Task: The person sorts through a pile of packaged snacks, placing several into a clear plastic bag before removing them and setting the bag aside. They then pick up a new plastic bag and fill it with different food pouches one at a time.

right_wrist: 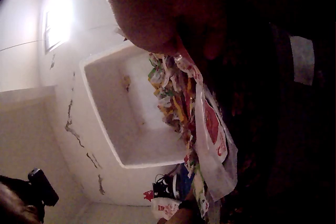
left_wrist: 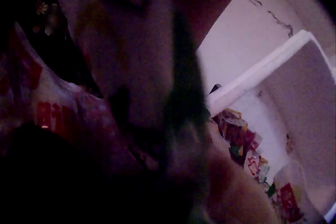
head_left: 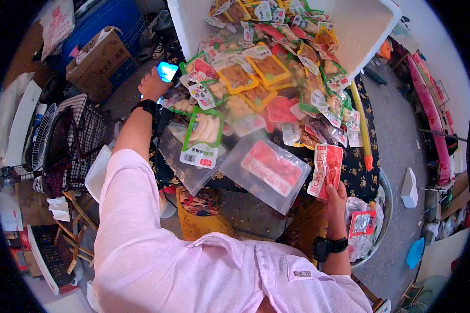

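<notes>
At the left edge of the pile, my left hand holds a packet that glares blue-white in the head view. In the dark left wrist view this packet looks pale with a green edge, blurred. My right hand pinches the lower edge of a red-and-white food packet at the table's front right. Between the hands lies a clear plastic bag with a red packet inside. Left of it, a green-edged packet of pale pieces lies on another clear bag.
A white foam box lies tipped behind the table, with many yellow, green and red packets spilling out. A yellow tube runs along the right side. A metal basin with wrapped packets stands at the right, a cardboard box at the left.
</notes>
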Demonstrator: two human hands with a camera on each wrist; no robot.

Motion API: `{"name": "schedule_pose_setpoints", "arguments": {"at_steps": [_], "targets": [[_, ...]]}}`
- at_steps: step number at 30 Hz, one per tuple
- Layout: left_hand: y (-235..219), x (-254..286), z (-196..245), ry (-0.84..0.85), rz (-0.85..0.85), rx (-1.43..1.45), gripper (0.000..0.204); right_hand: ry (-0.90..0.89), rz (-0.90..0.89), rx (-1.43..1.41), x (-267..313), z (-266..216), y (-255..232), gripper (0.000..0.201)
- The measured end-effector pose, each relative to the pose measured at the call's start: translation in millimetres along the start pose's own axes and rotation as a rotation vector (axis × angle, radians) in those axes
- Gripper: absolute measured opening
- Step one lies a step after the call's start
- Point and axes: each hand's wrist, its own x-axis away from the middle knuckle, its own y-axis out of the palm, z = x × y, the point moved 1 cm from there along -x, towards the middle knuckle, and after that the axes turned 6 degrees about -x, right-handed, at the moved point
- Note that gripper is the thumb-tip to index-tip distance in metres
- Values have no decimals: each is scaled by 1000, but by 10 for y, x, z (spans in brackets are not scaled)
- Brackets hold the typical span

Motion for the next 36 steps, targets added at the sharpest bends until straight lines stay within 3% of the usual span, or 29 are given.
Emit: {"name": "schedule_pose_setpoints", "arguments": {"at_steps": [7, 10, 13, 16, 19, 22, 27, 29, 32, 36], "targets": [[-31, -6, -14, 18, -52, 21, 76, 11, 9, -20, 0, -8, 8, 23], [-10, -40, -31, -11, -178, 91, 76, 13, -3, -8, -17, 7, -22, 23], [599, -431, -265, 102, -140, 206, 73, -2, -7, 7, -13, 3, -21, 23], [596, -416, -317, 172, -156, 338, 69, 14, 7, 4, 5, -15, 7, 23], [449, -294, -415, 108, -62, 397, 63, 22, -4, 4, 7, -18, -14, 24], [210, -98, -589, 23, -103, 427, 55, 13, -13, 4, -15, 18, -57, 24], [451, -271, -1001, 132, -318, 278, 34, -11, -4, -23, 15, 0, 19, 24], [125, -37, -856, 85, -429, 324, 28, -45, -12, 0, -47, 89, -84, 24], [656, -297, -1025, -34, -563, 522, 17, -61, -11, 9, -71, 119, -107, 23], [205, 17, -700, -217, -529, 859, 12, -32, -10, 6, -39, 74, -62, 22]]}}
